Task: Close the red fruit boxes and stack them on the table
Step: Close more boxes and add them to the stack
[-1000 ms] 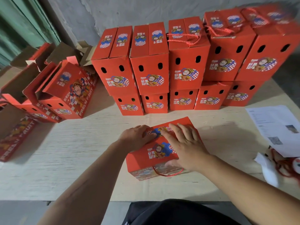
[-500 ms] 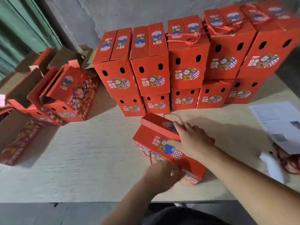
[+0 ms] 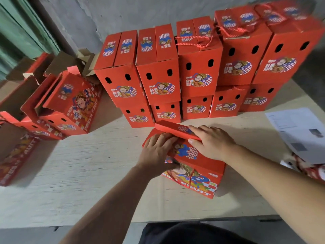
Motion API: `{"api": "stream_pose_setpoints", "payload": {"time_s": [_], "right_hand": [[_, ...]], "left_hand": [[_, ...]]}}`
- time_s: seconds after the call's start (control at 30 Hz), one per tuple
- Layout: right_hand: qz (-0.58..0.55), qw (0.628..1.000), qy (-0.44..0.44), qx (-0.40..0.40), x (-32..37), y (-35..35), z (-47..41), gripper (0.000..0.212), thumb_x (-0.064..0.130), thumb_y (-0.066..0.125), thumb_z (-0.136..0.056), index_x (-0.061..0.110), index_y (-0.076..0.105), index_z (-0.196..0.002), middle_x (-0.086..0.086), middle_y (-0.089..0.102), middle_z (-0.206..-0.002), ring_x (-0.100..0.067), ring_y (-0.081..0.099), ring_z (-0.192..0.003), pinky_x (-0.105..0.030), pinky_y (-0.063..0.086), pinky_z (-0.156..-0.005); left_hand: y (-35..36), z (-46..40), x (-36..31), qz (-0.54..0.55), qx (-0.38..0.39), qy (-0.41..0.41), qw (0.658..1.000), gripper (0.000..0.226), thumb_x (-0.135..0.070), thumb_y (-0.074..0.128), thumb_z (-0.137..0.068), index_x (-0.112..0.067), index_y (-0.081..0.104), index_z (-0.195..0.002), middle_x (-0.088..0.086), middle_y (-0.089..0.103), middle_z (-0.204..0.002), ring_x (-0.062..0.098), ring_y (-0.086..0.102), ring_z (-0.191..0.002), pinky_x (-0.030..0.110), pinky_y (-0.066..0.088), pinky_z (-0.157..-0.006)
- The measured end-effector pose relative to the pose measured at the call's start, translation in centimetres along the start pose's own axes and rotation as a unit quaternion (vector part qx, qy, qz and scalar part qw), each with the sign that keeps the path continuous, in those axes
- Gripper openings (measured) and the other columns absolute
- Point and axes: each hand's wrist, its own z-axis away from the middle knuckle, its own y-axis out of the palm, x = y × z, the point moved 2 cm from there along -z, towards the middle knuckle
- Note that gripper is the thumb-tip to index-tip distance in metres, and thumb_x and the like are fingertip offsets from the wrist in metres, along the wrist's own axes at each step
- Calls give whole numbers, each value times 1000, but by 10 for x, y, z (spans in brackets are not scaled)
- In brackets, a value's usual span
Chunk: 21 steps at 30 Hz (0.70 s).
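Observation:
A red fruit box (image 3: pixel 198 171) stands on the table (image 3: pixel 88 173) in front of me, its printed side with a red rope handle facing me. Its far lid flap (image 3: pixel 174 128) is raised and tilted over the top. My left hand (image 3: pixel 156 152) lies flat on the near top panel, fingers straight. My right hand (image 3: pixel 211 141) rests on the far flap with its fingers curled over the flap's edge. Behind stands a two-level stack of closed red boxes (image 3: pixel 158 71).
Several open red boxes (image 3: pixel 70 103) with raised flaps lie at the left, one more (image 3: pixel 15 159) at the left edge. White paper sheets (image 3: pixel 302 132) and loose red rope handles (image 3: pixel 309 168) lie at the right. A grey wall is behind the stack.
The box was turned so its printed side faces me. My left hand moved up from the near side onto the top panel. My right hand stays on the far flap.

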Motion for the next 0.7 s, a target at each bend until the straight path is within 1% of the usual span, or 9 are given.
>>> {"api": "stream_pose_setpoints", "payload": {"time_s": [0.07, 0.17, 0.27, 0.37, 0.43, 0.5, 0.6, 0.67, 0.7], "right_hand": [[8, 1000, -6, 3, -3, 0, -3, 69, 66, 33, -100, 31, 30, -159, -3, 54, -150, -32, 59, -126, -46, 50, -103], [14, 1000, -15, 9, -6, -4, -4, 69, 66, 37, -100, 32, 31, -160, -1, 54, -150, -29, 58, -127, -45, 49, -105], [9, 999, -34, 23, -7, -7, -4, 68, 66, 41, -100, 37, 31, -160, 4, 53, -152, -27, 56, -130, -44, 47, -107], [-43, 996, -37, 69, -10, -19, -8, 67, 71, 43, -97, 43, 35, -158, 9, 49, -157, -25, 52, -138, -46, 45, -112], [-69, 991, -40, 107, -14, -30, -13, 70, 79, 38, -90, 49, 38, -154, 12, 49, -156, -23, 51, -139, -45, 44, -112], [-75, 988, -47, 124, -14, -33, -14, 75, 85, 32, -85, 52, 36, -152, 15, 48, -156, -22, 51, -138, -43, 43, -111], [-21, 996, -44, 77, -4, -9, -2, 71, 77, 34, -94, 48, 22, -158, 12, 45, -150, -25, 53, -128, -43, 45, -105], [18, 999, -44, 26, -2, 7, 7, 72, 77, 26, -94, 46, 17, -159, 9, 47, -140, -25, 54, -119, -42, 47, -101], [20, 999, -46, 15, -2, 10, 8, 73, 78, 22, -93, 46, 15, -159, 9, 47, -138, -24, 54, -116, -41, 47, -99]], "left_hand": [[4, -2, -3, -8, -12, -18, 1000, 110, -74, 81, -65, -26, 43, -156, -3, 48, -156, 28, 41, -141, 49, 36, -117], [10, 0, -8, -11, 3, -56, 998, 116, -77, 79, -65, -27, 35, -160, -7, 42, -161, 27, 34, -146, 48, 27, -121], [16, 4, -20, -24, 12, -101, 994, 114, -81, 77, -60, -32, 36, -155, -9, 41, -156, 27, 32, -142, 47, 26, -120], [19, 6, -31, -46, -15, -112, 993, 111, -81, 82, -49, -26, 47, -139, -4, 51, -141, 31, 40, -134, 51, 32, -114], [21, 8, -35, -67, -51, -88, 993, 106, -81, 83, -43, -20, 55, -125, 0, 59, -124, 32, 52, -118, 50, 42, -103], [22, 11, -37, -78, -84, -72, 991, 103, -81, 83, -40, -18, 59, -118, 2, 61, -114, 32, 56, -105, 49, 48, -94], [23, 16, -34, -40, -142, -28, 989, 97, -83, 79, -54, -17, 65, -123, 1, 64, -123, 31, 56, -112, 49, 49, -98], [20, 23, -30, 49, -177, 3, 983, 83, -80, 72, -74, -15, 69, -125, -1, 68, -128, 26, 58, -119, 44, 48, -103], [18, 28, -28, 110, -192, -11, 975, 70, -72, 70, -83, -15, 71, -123, -3, 69, -125, 22, 61, -118, 42, 51, -100]]}}
